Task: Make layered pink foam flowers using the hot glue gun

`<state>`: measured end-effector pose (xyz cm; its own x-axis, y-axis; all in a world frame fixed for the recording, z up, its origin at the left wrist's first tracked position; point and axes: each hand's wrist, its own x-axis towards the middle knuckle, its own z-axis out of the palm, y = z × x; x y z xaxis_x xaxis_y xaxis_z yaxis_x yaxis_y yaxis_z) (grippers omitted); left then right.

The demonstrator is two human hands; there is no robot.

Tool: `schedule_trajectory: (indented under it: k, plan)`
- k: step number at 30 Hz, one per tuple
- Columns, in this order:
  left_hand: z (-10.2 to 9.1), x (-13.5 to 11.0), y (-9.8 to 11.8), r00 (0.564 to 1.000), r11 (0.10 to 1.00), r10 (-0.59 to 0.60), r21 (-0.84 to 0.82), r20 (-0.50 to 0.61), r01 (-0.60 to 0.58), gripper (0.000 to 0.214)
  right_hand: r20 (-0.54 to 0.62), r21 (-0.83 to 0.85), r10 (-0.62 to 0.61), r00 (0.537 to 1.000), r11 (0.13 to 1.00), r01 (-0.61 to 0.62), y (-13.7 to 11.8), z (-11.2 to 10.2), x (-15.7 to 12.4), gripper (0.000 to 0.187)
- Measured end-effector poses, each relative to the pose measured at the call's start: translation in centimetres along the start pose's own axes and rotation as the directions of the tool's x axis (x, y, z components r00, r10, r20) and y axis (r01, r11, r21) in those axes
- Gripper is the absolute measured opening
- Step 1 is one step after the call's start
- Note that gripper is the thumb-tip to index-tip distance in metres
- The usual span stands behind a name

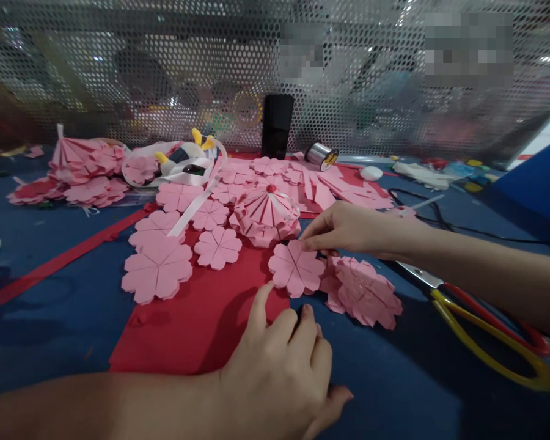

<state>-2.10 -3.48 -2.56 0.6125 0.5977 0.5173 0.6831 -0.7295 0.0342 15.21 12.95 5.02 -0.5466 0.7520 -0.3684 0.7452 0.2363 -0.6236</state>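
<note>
A pink paper flower [296, 269] lies over the edge of the red sheet, its upper right petal pinched between the thumb and fingers of my right hand [341, 229]. Just in front of it is my left hand [286, 360], palm down, holding nothing. Its little finger stretches to the flower's lower left edge; the other fingers are bent and the thumb stands apart. Right of the flower lies a layered pink flower piece [364, 290]. Behind is a pleated pink paper lantern shape [268, 211]. More cut flowers [158, 269] lie to the left.
Yellow-and-red-handled scissors [490, 342] lie under my right forearm. A red strip [73, 253] and finished pink pieces [87, 162] are at left. A phone [277, 125] leans on the perforated metal panel [187, 67], near a wire spool [321, 156] and white ribbon [183, 177].
</note>
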Motion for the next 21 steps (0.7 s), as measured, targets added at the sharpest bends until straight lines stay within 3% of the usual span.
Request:
schedule_trajectory:
  k: [21]
  plan:
    - [0.11,0.05,-0.24,0.999,0.997,0.011,-0.075,0.041,-0.008,0.044,0.007,-0.080,-0.023,1.000,0.996,0.023,0.34,0.08,0.48,0.026]
